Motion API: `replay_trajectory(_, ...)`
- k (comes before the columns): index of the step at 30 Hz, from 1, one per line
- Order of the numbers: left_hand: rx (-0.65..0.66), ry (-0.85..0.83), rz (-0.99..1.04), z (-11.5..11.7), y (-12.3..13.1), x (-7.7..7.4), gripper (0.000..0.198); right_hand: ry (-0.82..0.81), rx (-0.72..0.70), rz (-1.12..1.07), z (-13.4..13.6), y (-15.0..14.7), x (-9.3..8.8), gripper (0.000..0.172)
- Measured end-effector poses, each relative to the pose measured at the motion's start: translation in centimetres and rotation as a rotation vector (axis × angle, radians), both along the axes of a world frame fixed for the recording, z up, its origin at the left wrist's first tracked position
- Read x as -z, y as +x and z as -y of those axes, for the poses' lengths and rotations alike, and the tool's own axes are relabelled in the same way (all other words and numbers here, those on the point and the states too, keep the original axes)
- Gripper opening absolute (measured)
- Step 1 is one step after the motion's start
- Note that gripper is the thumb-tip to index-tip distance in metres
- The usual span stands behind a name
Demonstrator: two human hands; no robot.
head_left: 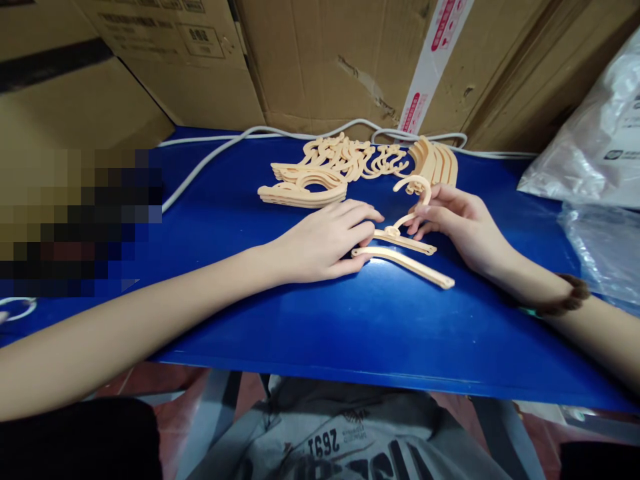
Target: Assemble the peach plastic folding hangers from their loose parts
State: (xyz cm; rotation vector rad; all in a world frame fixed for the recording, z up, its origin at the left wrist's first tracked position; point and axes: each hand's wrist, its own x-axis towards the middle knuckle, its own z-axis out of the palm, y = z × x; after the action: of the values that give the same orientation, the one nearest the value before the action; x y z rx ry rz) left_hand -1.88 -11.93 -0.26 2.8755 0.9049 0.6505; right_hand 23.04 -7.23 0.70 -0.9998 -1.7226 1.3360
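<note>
Cream-coloured hanger parts lie on the blue table (300,327). My right hand (457,217) pinches a curved hanger hook (426,190), whose lower end meets the middle of a short hanger bar (415,245). My left hand (337,240) rests palm down with its fingers curled at the left end of that bar, pressing it to the table. Its thumb touches the left end of a hanger arm (410,264), which lies bent and loose in front. The far end of the short bar is hidden under the left fingers.
Behind my hands lie a stack of hanger arms (300,198), a pile of hooks (345,157) and another stack of arms (435,163). A white cable (200,177) runs along the back, before cardboard boxes (325,67). Plastic bags (595,133) lie at right.
</note>
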Motion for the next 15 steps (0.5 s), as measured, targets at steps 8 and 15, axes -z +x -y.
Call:
replay_trajectory(8,-0.070,-0.127,0.376,1.1,0.4,-0.8,0.018,-0.025,0.043,-0.027,-0.2,0.1,0.0,0.018)
replay_trajectory(15,-0.023,-0.528,0.670,1.7,0.5,-2.1,0.011,-0.025,-0.013,0.012,0.0,0.2,-0.2,0.023)
